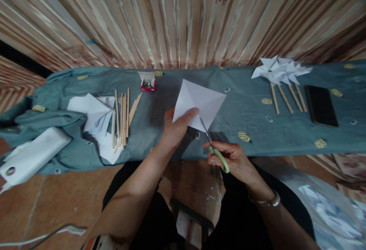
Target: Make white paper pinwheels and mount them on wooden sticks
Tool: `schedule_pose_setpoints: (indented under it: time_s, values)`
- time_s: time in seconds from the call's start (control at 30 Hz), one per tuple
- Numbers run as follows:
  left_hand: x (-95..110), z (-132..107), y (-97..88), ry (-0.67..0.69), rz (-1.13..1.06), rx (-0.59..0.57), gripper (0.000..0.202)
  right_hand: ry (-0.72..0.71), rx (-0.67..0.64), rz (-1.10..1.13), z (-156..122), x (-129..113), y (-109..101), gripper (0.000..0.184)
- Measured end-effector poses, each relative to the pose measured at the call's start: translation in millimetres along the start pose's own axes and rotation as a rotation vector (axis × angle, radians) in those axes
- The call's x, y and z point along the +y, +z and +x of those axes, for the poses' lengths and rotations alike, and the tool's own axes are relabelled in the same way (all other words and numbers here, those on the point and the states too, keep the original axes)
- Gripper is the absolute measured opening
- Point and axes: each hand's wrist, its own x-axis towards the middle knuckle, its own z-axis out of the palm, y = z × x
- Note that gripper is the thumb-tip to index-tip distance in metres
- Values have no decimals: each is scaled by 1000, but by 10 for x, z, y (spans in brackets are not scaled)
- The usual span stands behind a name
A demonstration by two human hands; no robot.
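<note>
A square sheet of white paper (200,99) with diagonal creases is pinched in my left hand (177,126), thumb on top and the other fingers hidden beneath. In my right hand (228,156) is a pair of scissors (220,158) with light green handles. Their blades reach over the sheet's lower corner and point towards its middle, close to my left thumb. Whether the blades are cutting the paper at this instant is hard to make out. Both hands are over the near half of the cloth-covered table (183,154).
Left lie wooden sticks (124,120), white paper sheets (95,108) and a white case-like object (37,154). An opened red box of small metal pins (148,84) stands behind. Paper pinwheels (271,70) on sticks and a black phone (321,105) are right. A curtain (183,21) hangs behind.
</note>
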Motion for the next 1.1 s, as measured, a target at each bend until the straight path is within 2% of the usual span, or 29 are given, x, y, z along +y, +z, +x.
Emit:
schedule_pose_setpoints:
  time_s: [0.47, 0.87, 1.1]
  values:
    - [8, 28, -53, -30, 99, 20, 8, 2, 34, -14, 27, -11, -11, 39]
    - [17, 7, -64, -120, 113, -23, 17, 0, 22, -39, 83, -103, 17, 38]
    - [45, -4, -85, -113, 81, -24, 13, 1, 22, -48, 111, -102, 34, 40]
